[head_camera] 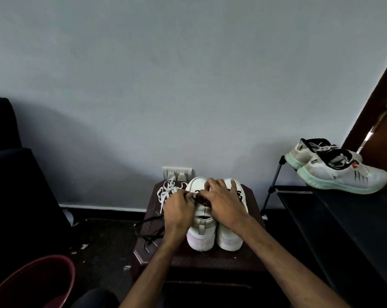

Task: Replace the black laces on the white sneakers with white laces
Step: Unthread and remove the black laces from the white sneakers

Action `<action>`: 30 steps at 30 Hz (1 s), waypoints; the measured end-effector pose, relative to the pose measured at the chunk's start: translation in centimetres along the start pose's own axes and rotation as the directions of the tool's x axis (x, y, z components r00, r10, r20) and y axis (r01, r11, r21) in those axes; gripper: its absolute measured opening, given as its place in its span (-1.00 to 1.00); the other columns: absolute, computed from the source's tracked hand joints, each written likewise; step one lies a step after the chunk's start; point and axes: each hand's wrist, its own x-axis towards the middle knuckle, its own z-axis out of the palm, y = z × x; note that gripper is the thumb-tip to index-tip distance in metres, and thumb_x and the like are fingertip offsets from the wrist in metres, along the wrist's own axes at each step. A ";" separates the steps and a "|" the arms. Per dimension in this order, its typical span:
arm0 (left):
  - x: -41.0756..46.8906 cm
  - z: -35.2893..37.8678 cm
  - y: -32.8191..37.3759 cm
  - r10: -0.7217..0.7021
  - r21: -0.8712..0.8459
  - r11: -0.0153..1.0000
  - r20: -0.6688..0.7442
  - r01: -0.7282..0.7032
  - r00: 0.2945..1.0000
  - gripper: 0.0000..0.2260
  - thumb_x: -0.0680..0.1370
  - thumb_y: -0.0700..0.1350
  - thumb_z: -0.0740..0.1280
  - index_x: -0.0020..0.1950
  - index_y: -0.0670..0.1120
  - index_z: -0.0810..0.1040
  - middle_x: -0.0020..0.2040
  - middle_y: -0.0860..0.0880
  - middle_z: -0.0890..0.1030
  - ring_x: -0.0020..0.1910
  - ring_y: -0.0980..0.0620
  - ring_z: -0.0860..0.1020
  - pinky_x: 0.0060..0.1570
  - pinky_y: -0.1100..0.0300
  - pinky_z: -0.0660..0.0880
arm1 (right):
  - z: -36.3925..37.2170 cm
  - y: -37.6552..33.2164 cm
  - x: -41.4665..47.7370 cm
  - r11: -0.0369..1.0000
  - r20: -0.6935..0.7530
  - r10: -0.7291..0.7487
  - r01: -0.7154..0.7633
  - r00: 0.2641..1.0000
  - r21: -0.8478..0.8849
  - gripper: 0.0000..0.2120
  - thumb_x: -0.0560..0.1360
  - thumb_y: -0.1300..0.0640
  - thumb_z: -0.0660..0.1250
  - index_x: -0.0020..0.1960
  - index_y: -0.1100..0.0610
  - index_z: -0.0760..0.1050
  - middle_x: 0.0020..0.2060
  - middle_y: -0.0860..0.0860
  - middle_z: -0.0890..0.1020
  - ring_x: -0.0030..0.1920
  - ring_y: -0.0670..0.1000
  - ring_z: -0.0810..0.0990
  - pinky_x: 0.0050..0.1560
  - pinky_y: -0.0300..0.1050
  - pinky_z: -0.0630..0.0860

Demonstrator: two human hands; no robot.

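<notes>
Grey wall (188, 85), dark tabletop (221, 257) low centre: white sneakers (202, 232) side by side, left hand (179, 206) and right hand (223, 200) pinching a black lace (200, 200) on the left one, white laces (167, 191) heaped just left.

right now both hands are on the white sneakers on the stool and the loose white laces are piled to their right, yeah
Not quite. The head view shows the loose white laces piled to the left of the white sneakers, not the right. The rest holds: left hand, pinching the black lace, and right hand are on the sneakers on the stool.
</notes>
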 end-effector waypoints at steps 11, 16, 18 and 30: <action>-0.5 -1.2 0.5 -0.002 -0.110 0.994 -0.040 -0.002 0.999 -0.79 0.57 -0.10 0.29 -0.02 -0.16 0.68 -0.02 -0.13 0.67 -0.03 -0.15 0.60 -0.07 0.07 0.46 | -1.6 -0.7 -0.3 0.996 0.021 -0.082 0.081 0.996 0.029 -0.79 0.51 0.09 0.35 0.13 -0.07 0.57 0.35 -0.08 0.34 0.41 0.04 0.24 0.42 0.37 0.04; -1.0 -1.1 0.9 0.038 -0.137 0.990 0.029 -0.034 0.999 -0.81 0.55 -0.04 0.33 -0.05 -0.09 0.70 -0.20 -0.08 0.69 -0.18 -0.08 0.62 -0.22 0.12 0.45 | -5.0 2.2 0.3 0.982 0.239 0.002 -0.047 0.971 0.181 -0.80 0.47 -0.15 0.40 0.00 -0.07 0.64 0.24 -0.13 0.43 0.32 -0.02 0.29 0.35 0.29 0.18; -1.1 -0.9 1.0 0.012 -0.155 0.988 0.043 -0.005 0.999 -0.81 0.54 -0.01 0.34 -0.07 -0.06 0.71 -0.26 -0.06 0.68 -0.24 -0.05 0.62 -0.24 0.11 0.48 | -4.4 0.7 1.2 0.975 0.214 0.048 -0.091 0.976 0.200 -0.72 0.47 -0.17 0.39 0.06 -0.02 0.64 0.26 -0.09 0.44 0.32 0.00 0.32 0.32 0.23 0.27; -1.1 -1.7 1.5 -0.047 -0.111 0.993 -0.012 0.045 0.999 -0.76 0.52 0.05 0.36 -0.07 -0.10 0.71 -0.24 -0.10 0.68 -0.22 -0.10 0.60 -0.27 0.20 0.32 | -8.3 3.5 -1.7 0.990 0.216 -0.135 0.124 0.967 0.064 -0.87 0.45 -0.08 0.42 -0.04 -0.08 0.64 0.22 -0.19 0.36 0.32 -0.05 0.23 0.41 0.18 0.11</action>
